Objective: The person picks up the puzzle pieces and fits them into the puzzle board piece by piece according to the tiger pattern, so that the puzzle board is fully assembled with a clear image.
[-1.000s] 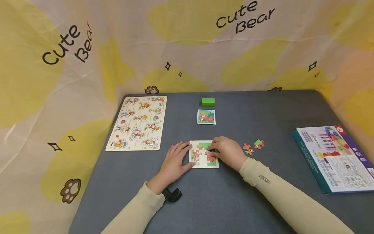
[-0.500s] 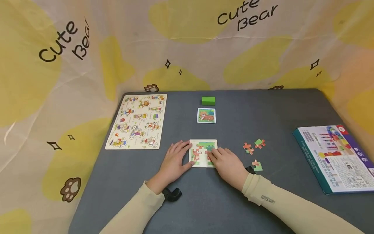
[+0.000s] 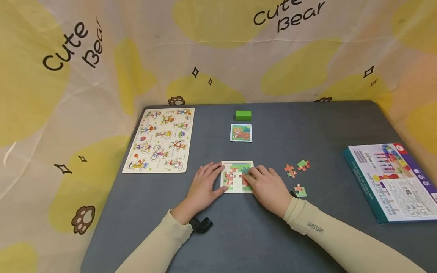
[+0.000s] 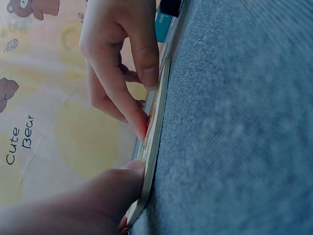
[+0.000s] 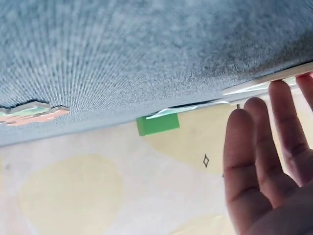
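Observation:
A pale square puzzle board with a green and orange animal picture lies on the grey table. My left hand rests at the board's left edge, fingers extended, its thumb on the near left corner. From the other side my right hand touches the right part of the picture with its fingertips. In the left wrist view the right index finger presses on the board's top. A pale gap shows in the lower middle of the picture. The right hand hides part of the board's right side.
Loose puzzle pieces lie right of the right hand, with more pieces behind them. A picture card and a green block sit farther back. A peg board is left, a boxed set right.
My right hand has gone from pinching at the board's upper right to touching its right side, slightly lower and rightward. A loose piece formerly hidden by the right arm now shows. The left hand stays put.

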A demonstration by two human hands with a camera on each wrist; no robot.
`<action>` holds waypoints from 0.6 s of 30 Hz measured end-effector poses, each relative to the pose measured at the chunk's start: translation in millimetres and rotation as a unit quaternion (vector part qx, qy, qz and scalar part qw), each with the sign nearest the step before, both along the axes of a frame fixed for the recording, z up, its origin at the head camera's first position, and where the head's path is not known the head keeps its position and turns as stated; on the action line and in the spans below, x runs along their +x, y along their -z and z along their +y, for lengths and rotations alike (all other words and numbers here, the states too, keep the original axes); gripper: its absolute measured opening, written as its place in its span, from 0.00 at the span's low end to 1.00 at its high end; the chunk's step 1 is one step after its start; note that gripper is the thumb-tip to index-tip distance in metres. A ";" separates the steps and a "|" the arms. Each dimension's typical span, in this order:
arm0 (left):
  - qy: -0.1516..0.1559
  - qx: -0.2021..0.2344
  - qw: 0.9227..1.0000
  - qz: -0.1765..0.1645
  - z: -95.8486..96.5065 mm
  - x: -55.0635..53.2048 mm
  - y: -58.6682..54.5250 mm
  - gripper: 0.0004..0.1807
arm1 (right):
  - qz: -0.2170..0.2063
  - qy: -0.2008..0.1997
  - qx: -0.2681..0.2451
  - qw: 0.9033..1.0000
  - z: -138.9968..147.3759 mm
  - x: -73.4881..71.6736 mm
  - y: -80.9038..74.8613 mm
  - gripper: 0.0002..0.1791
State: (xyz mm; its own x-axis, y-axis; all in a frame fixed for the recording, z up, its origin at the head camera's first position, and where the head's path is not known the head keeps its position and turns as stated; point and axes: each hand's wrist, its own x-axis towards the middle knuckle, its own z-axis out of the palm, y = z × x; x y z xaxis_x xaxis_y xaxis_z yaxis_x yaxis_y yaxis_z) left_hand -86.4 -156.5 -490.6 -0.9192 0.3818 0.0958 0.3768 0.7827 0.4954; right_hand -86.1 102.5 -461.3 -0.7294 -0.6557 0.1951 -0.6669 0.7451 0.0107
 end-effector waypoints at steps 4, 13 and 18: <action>0.003 0.000 1.000 -0.005 0.9 0.4 -0.1 0.40 | 0.010 0.006 0.011 1.000 2.3 1.4 0.0 0.20; 0.002 0.008 1.000 -0.005 0.9 -0.3 0.2 0.40 | -0.023 0.064 -0.043 0.997 44.9 -18.3 -25.6 0.12; 0.000 0.005 1.000 -0.006 1.4 -1.3 1.3 0.40 | -0.163 0.127 -0.032 0.978 105.6 -30.4 -52.1 0.11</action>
